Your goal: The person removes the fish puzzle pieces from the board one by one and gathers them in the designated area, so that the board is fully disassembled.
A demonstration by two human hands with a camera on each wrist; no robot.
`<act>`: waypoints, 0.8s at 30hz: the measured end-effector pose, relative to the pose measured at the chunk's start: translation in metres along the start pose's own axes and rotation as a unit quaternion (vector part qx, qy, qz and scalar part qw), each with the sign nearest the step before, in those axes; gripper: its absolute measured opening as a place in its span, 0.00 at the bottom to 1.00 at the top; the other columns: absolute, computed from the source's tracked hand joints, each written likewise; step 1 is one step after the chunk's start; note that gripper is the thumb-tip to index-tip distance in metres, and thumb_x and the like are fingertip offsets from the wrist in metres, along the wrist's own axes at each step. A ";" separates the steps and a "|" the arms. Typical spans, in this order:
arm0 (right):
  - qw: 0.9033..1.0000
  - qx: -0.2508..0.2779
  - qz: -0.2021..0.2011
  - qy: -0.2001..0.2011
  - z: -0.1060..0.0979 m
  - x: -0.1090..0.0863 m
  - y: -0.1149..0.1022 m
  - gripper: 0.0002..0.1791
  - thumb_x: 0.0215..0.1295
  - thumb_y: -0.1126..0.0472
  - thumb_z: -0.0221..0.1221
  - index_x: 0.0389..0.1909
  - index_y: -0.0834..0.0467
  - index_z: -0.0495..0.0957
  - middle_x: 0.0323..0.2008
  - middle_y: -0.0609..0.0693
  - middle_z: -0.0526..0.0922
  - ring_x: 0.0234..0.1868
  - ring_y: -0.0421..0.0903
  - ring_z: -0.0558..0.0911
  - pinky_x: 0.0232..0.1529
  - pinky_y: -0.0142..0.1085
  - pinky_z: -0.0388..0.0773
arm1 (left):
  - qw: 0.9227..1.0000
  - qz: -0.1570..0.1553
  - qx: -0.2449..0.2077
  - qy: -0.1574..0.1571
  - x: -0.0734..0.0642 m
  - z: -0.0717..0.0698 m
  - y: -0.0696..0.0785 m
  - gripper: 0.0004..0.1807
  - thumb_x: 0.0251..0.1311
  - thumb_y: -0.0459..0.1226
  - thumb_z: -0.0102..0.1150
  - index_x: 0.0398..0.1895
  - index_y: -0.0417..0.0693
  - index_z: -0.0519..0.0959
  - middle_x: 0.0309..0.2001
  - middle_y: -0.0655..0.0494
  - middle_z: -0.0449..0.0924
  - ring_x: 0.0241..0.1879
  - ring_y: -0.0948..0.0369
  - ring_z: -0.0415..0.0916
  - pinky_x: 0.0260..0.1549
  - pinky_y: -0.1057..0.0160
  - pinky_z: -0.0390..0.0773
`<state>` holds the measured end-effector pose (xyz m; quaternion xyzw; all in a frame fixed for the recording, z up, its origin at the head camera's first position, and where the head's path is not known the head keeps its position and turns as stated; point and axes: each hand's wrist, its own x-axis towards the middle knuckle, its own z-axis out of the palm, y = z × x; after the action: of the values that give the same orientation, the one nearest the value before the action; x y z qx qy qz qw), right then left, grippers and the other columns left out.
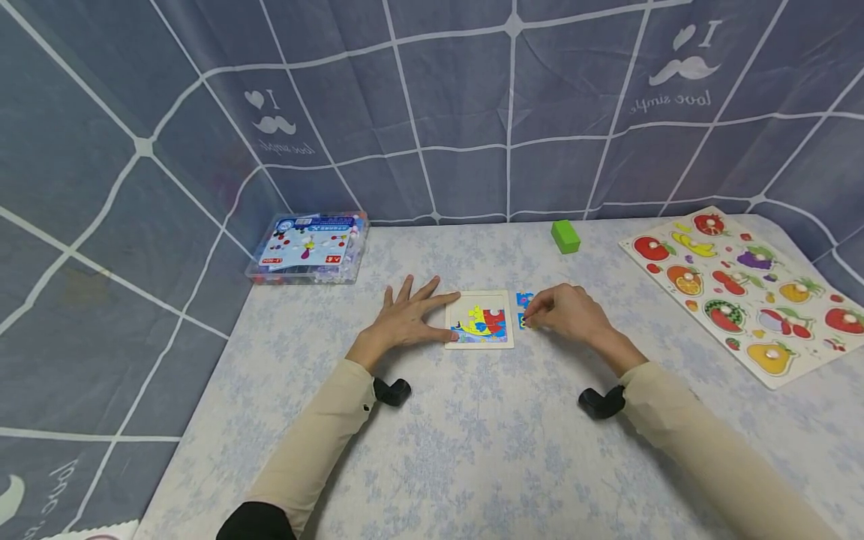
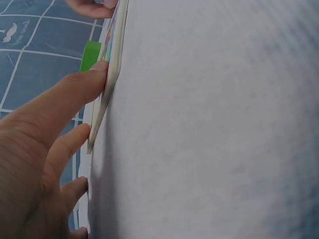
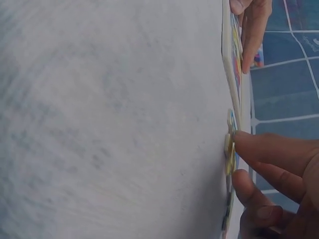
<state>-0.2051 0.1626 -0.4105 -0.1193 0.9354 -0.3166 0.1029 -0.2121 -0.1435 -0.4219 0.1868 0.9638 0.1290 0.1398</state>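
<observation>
A square wooden jigsaw board (image 1: 476, 297), partly filled with yellow, red and blue pieces, lies flat on the table. My left hand (image 1: 405, 319) spreads its fingers at the board's left side, index fingertip on the upper left corner and thumb on the lower left edge. In the left wrist view that thumb (image 2: 94, 82) presses on the frame's rim. Just right of the board lie loose blue puzzle pieces (image 1: 523, 299). Over them my right hand (image 1: 570, 313) has curled fingers and pinches a puzzle piece (image 3: 230, 162) with yellow on it, partly hidden by the fingertips.
A clear plastic box (image 1: 307, 251) with a printed cover stands at the back left. Behind the board is a green block (image 1: 565, 237). A fruit picture board (image 1: 682, 311) lies on the right, and a grey-blue curtain (image 1: 466, 112) hangs along the back and left.
</observation>
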 end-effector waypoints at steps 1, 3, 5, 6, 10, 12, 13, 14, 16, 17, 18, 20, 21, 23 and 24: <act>1.000 0.000 0.000 0.004 -0.001 0.000 0.000 0.05 0.59 0.60 0.65 0.35 0.51 0.88 0.31 0.43 0.87 0.35 0.46 0.77 0.33 0.40 0.69 | 1.000 0.000 0.000 0.000 0.000 0.000 0.000 0.46 0.51 0.71 0.58 0.75 0.78 0.58 0.79 0.61 0.37 0.76 0.43 0.24 0.67 0.32 0.27; 1.000 0.003 -0.001 0.012 -0.002 0.001 0.000 0.05 0.59 0.60 0.65 0.34 0.52 0.88 0.29 0.43 0.85 0.32 0.45 0.76 0.31 0.38 0.68 | 1.000 0.001 0.000 0.000 0.000 0.000 0.000 0.46 0.51 0.71 0.58 0.75 0.78 0.58 0.79 0.61 0.37 0.76 0.43 0.24 0.67 0.32 0.27; 1.000 0.011 -0.005 0.016 -0.002 0.003 -0.002 0.05 0.59 0.60 0.65 0.35 0.53 0.87 0.26 0.44 0.82 0.29 0.45 0.74 0.28 0.37 0.67 | 1.000 0.000 0.002 0.001 0.001 0.001 0.000 0.46 0.51 0.71 0.58 0.75 0.79 0.57 0.79 0.61 0.37 0.76 0.43 0.24 0.67 0.32 0.26; 1.000 0.016 -0.010 0.015 -0.001 0.004 -0.003 0.05 0.59 0.60 0.66 0.35 0.54 0.87 0.25 0.45 0.80 0.27 0.45 0.73 0.27 0.36 0.66 | 1.000 0.000 0.002 0.001 0.001 0.001 0.000 0.46 0.51 0.71 0.57 0.75 0.79 0.57 0.79 0.62 0.37 0.76 0.42 0.24 0.67 0.32 0.26; 0.998 0.029 -0.051 0.002 0.005 0.011 -0.013 0.08 0.58 0.63 0.67 0.39 0.58 0.86 0.25 0.47 0.77 0.25 0.44 0.71 0.27 0.35 0.65 | 1.000 -0.002 0.000 0.000 0.000 0.001 0.000 0.46 0.51 0.71 0.57 0.75 0.79 0.57 0.79 0.62 0.36 0.76 0.43 0.24 0.67 0.33 0.26; 0.997 0.025 -0.073 -0.010 0.010 0.015 -0.020 0.11 0.58 0.66 0.64 0.43 0.59 0.85 0.26 0.47 0.77 0.24 0.43 0.70 0.28 0.34 0.65 | 1.000 -0.003 -0.002 -0.001 0.000 0.001 0.000 0.46 0.50 0.72 0.57 0.75 0.80 0.57 0.79 0.62 0.36 0.76 0.43 0.23 0.67 0.33 0.26; 0.996 0.021 -0.081 -0.017 0.013 0.017 -0.023 0.13 0.59 0.66 0.63 0.45 0.58 0.85 0.27 0.47 0.77 0.24 0.43 0.69 0.27 0.34 0.65 | 1.000 -0.004 -0.001 -0.002 0.000 0.001 0.000 0.46 0.50 0.72 0.57 0.75 0.80 0.57 0.79 0.62 0.36 0.76 0.43 0.23 0.67 0.33 0.26; 0.996 0.015 -0.089 -0.024 0.015 0.020 -0.027 0.15 0.59 0.67 0.61 0.47 0.58 0.84 0.27 0.47 0.78 0.23 0.42 0.69 0.27 0.34 0.64 | 1.000 -0.004 0.001 -0.003 0.000 0.001 0.000 0.46 0.51 0.72 0.57 0.75 0.80 0.57 0.79 0.62 0.36 0.76 0.43 0.23 0.67 0.32 0.26; 0.994 0.003 -0.100 -0.038 0.020 0.023 -0.034 0.18 0.60 0.68 0.59 0.52 0.58 0.82 0.27 0.47 0.77 0.21 0.42 0.68 0.27 0.34 0.64 | 1.000 -0.002 0.003 -0.004 0.000 0.001 0.000 0.46 0.51 0.72 0.57 0.75 0.80 0.57 0.79 0.61 0.36 0.76 0.42 0.23 0.67 0.32 0.27; 0.994 -0.002 -0.101 -0.044 0.023 0.025 -0.037 0.20 0.61 0.68 0.58 0.54 0.58 0.82 0.27 0.47 0.77 0.20 0.42 0.67 0.27 0.34 0.64 | 1.000 -0.002 0.004 -0.005 0.000 0.000 0.001 0.46 0.51 0.72 0.56 0.75 0.80 0.57 0.79 0.61 0.36 0.76 0.42 0.23 0.67 0.32 0.27; 0.993 -0.007 -0.103 -0.050 0.025 0.026 -0.041 0.21 0.62 0.67 0.58 0.56 0.58 0.81 0.27 0.47 0.77 0.20 0.42 0.68 0.26 0.34 0.64 | 1.000 -0.001 0.006 -0.005 0.000 0.000 0.001 0.46 0.51 0.72 0.56 0.75 0.80 0.57 0.79 0.61 0.36 0.76 0.42 0.23 0.67 0.31 0.27; 0.993 -0.015 -0.103 -0.061 0.028 0.028 -0.046 0.22 0.62 0.67 0.58 0.59 0.59 0.79 0.26 0.47 0.77 0.20 0.42 0.69 0.27 0.34 0.66 | 1.000 0.000 0.007 -0.006 0.000 0.001 0.001 0.46 0.51 0.72 0.56 0.75 0.80 0.57 0.79 0.61 0.36 0.76 0.42 0.23 0.67 0.31 0.27; 0.993 -0.019 -0.101 -0.067 0.029 0.029 -0.048 0.23 0.63 0.67 0.59 0.60 0.59 0.78 0.26 0.47 0.78 0.21 0.42 0.70 0.27 0.34 0.67 | 1.000 0.000 0.006 -0.006 0.000 0.001 0.001 0.45 0.51 0.72 0.56 0.75 0.80 0.57 0.79 0.61 0.36 0.76 0.42 0.23 0.67 0.31 0.27; 0.992 -0.026 -0.096 -0.075 0.031 0.031 -0.051 0.23 0.63 0.66 0.60 0.61 0.59 0.78 0.26 0.47 0.78 0.23 0.42 0.72 0.27 0.34 0.68 | 1.000 0.001 0.006 -0.005 0.000 0.001 0.000 0.45 0.52 0.72 0.56 0.75 0.80 0.57 0.79 0.61 0.36 0.76 0.42 0.23 0.66 0.31 0.27; 0.992 -0.028 -0.091 -0.078 0.032 0.031 -0.052 0.23 0.63 0.66 0.60 0.60 0.59 0.78 0.26 0.47 0.78 0.24 0.42 0.73 0.27 0.34 0.69 | 1.000 0.001 0.006 -0.005 0.000 0.001 0.000 0.45 0.52 0.72 0.56 0.75 0.80 0.57 0.79 0.61 0.36 0.76 0.42 0.24 0.66 0.31 0.27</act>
<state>-0.2178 0.0950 -0.4070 -0.2313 0.9183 -0.2879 0.1427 -0.2117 -0.1433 -0.4226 0.1891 0.9637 0.1224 0.1433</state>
